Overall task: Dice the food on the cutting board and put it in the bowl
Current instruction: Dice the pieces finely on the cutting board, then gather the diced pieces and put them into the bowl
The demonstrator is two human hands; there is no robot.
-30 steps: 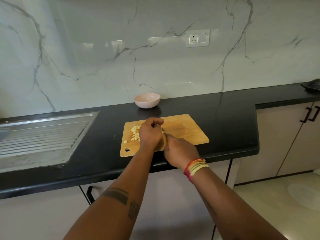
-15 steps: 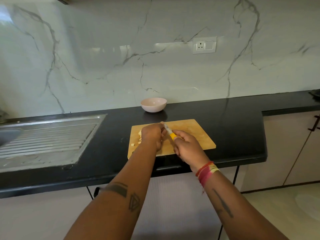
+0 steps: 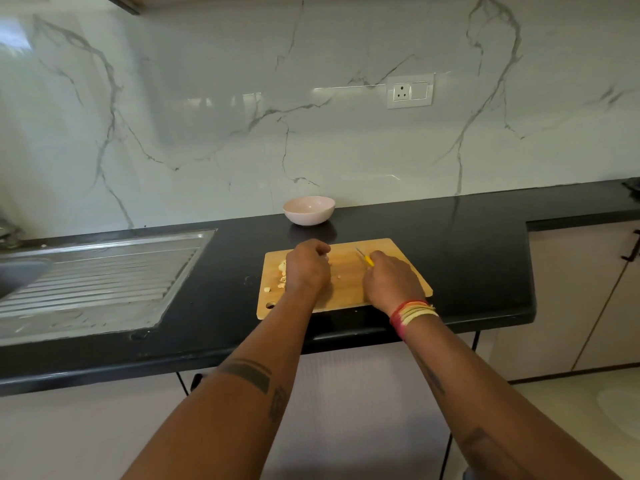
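Nearest the camera, two bare forearms reaching out over the counter edge, dark tattoo marks on both, a stack of red and yellow bands (image 3: pixel 414 312) round the right wrist. Further out, on a black counter (image 3: pixel 478 271), a wooden cutting board (image 3: pixel 346 278) lying flat, a round hanging hole at its near left corner. Left hand (image 3: pixel 306 268) knuckles-up over the left half of the board, fingers curled down toward the wood; whatever sits under them hidden, so no telling whether anything is pinched. Right hand (image 3: pixel 391 282) on the right half, clear of the left with bare wood between, fingers wrapped round the yellow handle of a small knife (image 3: pixel 364 257), thin blade pointing away and leftward, apparently just above the board. Pale diced food (image 3: pixel 282 271) scattered along the left side of the board, partly behind the left hand, a few crumbs (image 3: pixel 335 277) between the two hands. Off to the left, set into the counter, a ribbed steel sink drainer (image 3: pixel 104 275). Beyond the board, well apart from it and close to the wall, a pale pink bowl (image 3: pixel 309 210), upright, its visible inside showing no food. Behind everything, a white marble-veined wall with a socket and switch plate (image 3: pixel 410 91).
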